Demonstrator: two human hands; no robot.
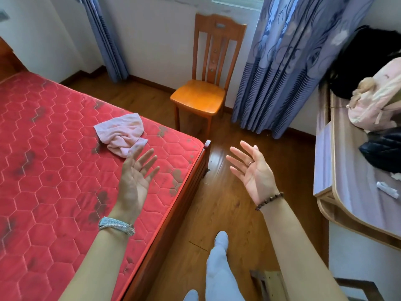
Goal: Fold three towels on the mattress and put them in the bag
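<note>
A crumpled pink towel [123, 134] lies on the red quilted mattress [54, 170], near its far right corner. My left hand [135, 179] hovers palm up over the mattress just below the towel, fingers spread, holding nothing. My right hand [252, 170] is raised palm up over the wooden floor to the right of the bed, fingers apart and empty. A pink bag [377, 101] sits on the desk at the right. I see only one towel.
A wooden chair [201, 96] stands past the bed corner by the blue curtain [288, 61]. The desk [355, 174] at the right also holds a black quilted bag [384, 153] and dark clothing [364, 59]. Wooden floor lies between bed and desk, where my legs stand.
</note>
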